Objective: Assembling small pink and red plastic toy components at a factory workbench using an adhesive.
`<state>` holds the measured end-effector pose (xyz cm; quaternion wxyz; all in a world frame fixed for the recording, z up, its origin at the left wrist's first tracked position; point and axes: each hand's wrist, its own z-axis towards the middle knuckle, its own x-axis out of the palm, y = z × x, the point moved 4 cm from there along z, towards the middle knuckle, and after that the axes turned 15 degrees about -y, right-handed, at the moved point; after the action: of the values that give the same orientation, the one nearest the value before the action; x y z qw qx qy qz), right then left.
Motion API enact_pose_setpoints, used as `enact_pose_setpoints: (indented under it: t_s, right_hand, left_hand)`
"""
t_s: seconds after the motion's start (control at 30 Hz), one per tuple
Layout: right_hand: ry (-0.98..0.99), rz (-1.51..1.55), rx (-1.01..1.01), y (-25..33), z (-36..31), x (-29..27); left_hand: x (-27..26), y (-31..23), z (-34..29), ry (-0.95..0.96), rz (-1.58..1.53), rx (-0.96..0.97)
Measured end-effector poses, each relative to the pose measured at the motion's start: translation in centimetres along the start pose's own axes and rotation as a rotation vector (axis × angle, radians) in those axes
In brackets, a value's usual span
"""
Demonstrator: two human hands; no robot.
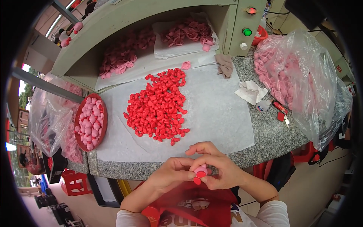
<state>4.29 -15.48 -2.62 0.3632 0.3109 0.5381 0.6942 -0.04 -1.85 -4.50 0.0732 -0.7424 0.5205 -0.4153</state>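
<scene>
In front of my chest, over the near edge of the counter, both hands meet at a small rounded pink piece with red ends (pixel 200 172). The fingertips of my left hand (pixel 172 174) pinch it from the left. My right hand (pixel 223 168) grips it from the other side, its index finger raised and bent. Beyond them, a heap of small glossy red rounded pieces (pixel 157 106) lies on a white sheet (pixel 215 113). To the left stands a red bowl (pixel 104 130) filled with pink pieces bearing red parts.
Behind the sheet, a green-grey cabinet (pixel 233 30) holds thin pink pieces (pixel 189 31). A clear bag of pink pieces (pixel 281 72) sits right, another bag (pixel 51 113) left. A brown cloth (pixel 224 65), crumpled paper (pixel 251 92) and a red tube (pixel 280 107) lie on the speckled counter (pixel 268 140).
</scene>
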Motion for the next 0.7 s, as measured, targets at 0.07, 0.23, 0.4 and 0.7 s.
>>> enact_pose_setpoints:
  t_s: [0.07,0.23,0.4,0.7]
  right_hand:
    - [0.016,0.093,0.070,-0.3,-0.2,0.1]
    - [-0.016,0.176,0.032,-0.7,-0.3,0.6]
    - [-0.029,0.198,0.029,-1.0,-0.3,0.7]
    - [-0.016,0.186,0.029,-1.3,-0.4,0.5]
  left_hand:
    - [-0.2,0.5,0.1,-0.034,-0.056,-0.022]
    - [0.1,0.4,0.0,-0.066,-0.032,0.098]
    - [0.0,0.5,0.2,-0.092,-0.030,0.088]
    - [-0.3,1.2,0.5,-0.075,-0.066,0.082]
